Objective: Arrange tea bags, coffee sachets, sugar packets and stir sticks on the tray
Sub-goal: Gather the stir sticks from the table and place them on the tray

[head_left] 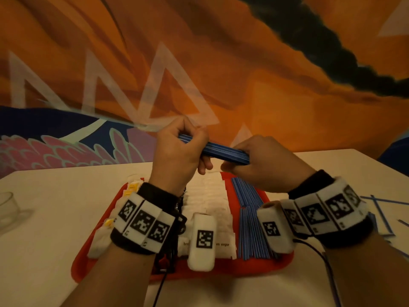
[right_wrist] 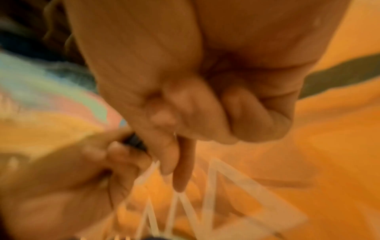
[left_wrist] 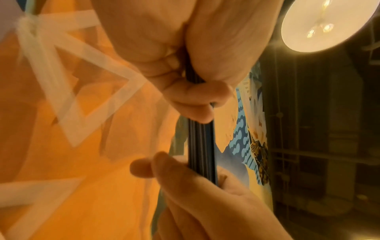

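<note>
Above the red tray (head_left: 279,263), both hands grip one stir-stick bundle (head_left: 215,150), loose sticks (head_left: 381,214) lying rightward.

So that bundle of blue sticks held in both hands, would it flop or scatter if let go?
Probably stiff: the bundle of blue sticks spans straight between left hand and right hand without sagging. Likely to scatter: loose sticks lie strewn on the table.

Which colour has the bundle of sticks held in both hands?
Blue with thin white stripes, best seen in the head view: bundle of sticks.
</note>
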Tool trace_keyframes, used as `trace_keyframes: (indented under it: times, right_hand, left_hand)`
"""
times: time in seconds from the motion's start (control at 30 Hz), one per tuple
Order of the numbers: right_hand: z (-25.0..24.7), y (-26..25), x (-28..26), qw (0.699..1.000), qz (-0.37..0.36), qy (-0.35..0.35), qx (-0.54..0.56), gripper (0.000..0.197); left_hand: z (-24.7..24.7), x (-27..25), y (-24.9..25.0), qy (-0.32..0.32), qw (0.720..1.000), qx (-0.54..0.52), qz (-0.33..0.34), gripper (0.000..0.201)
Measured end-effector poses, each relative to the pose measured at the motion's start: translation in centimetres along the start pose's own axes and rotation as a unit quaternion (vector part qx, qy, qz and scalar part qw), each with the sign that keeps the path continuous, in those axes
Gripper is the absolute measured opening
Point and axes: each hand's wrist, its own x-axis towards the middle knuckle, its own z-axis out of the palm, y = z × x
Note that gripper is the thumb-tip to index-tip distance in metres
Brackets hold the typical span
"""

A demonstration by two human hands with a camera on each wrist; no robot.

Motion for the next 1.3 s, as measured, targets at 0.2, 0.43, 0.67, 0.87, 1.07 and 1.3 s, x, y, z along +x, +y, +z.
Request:
trace_keyframes:
  times: [0.2, 0.43, 0.67, 0.87, 1.07, 1.3]
  right_hand:
    - [1.7, 2.4, 1.1, 0.996, 0.082, 0.035, -0.027, 0.016]
    - [2.1, 3.4, 1.1, 0.979, 0.184, 0.052, -0.073, 0.006]
    - [1.5, 5.0, 1.2, 0.977, 0.178, -0.06, -0.103, 0.027]
    - [1.3, 8.7, 1.2, 0.954, 0.133, -0.25, -0.1, 0.054]
    - [3.4, 12.9, 2.4, 0.963, 0.142, -0.188, -0.132, 0.023]
    - [5.6, 14.5, 4.2, 0.968, 0.139, -0.169, -0.125, 0.028]
  left_hand:
    - [2.0, -0.1, -1.2, -0.001, 0.966, -0.199, -0.167, 0.036]
    - [6.6, -0.1, -0.9, -0.06, 0.931, -0.197, -0.302, 0.03]
    - [10.4, 3.2, -3.1, -0.074, 0.916, -0.06, -0.39, 0.022]
    - [10.9, 6.4, -8.7, -0.204, 0.856, 0.221, -0.42, 0.025]
    - [12.0, 6.5, -10.9, -0.334, 0.724, 0.483, -0.361, 0.02]
    - [12.3, 6.3, -13.8, -0.342, 0.722, 0.483, -0.358, 0.041]
